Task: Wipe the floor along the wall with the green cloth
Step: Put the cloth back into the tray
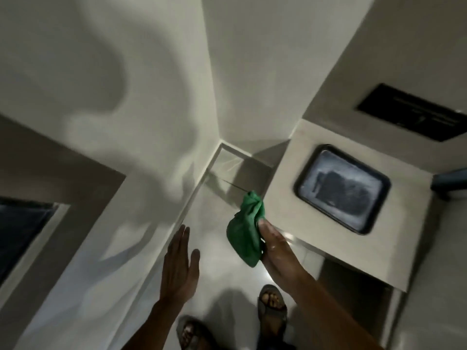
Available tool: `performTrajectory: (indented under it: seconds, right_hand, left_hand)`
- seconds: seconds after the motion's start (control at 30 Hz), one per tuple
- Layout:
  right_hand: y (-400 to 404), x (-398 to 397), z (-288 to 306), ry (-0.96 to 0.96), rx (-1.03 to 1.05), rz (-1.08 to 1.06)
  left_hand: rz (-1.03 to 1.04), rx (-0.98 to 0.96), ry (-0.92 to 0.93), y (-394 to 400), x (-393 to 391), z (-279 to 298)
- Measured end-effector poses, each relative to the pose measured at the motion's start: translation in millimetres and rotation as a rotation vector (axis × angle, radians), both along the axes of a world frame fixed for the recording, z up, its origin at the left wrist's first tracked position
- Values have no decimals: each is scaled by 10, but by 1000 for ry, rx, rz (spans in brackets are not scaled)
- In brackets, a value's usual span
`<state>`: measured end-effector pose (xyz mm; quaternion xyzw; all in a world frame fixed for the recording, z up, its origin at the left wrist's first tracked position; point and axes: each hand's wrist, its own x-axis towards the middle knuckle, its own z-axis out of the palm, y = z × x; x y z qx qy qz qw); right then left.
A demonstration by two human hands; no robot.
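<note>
— So, any floor [227,271] wiped yet?
— None I can see. My right hand [275,251] grips the bunched green cloth [243,238] in the air beside the counter [285,178]; my left hand [179,266] is spread, holding nothing, near the wall [101,122].

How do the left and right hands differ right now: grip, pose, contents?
The right hand is closed on the bunched green cloth; the left hand is empty. The left hand is open, fingers straight and together, while the right hand's fingers curl around the cloth. The left hand is nearer the wall; the right is by the counter. Both are held above the floor, not touching it.
</note>
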<state>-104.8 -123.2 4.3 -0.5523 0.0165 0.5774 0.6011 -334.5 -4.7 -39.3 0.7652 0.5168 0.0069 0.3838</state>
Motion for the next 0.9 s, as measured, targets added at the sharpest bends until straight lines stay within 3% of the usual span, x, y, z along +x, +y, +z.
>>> performTrajectory:
  seconds: [0.2,0.4,0.53,0.67,0.77,0.9]
  right_hand:
    - [-440,941,873,-178,-58,-348]
    - [-699,1868,903,-518,-283,-459]
    - [-713,2217,446,-1010,-612,-159]
    - [-618,2032,-239,-1072,-801,399]
    - [-619,1874,-535,-1173,-856,413]
    - [-616,1903,-483,-1107,-834,392]
  left_hand:
    - [-213,51,-150,-158,1241,433]
    - [-468,214,-188,-165,2218,293]
    - [-691,333,-134,-150,2511,-107]
    - [-898,385,5,-189,2598,-535]
    - [-915,449,18,-196,2606,-706]
    - [-904,407,31,-189,2595,-688]
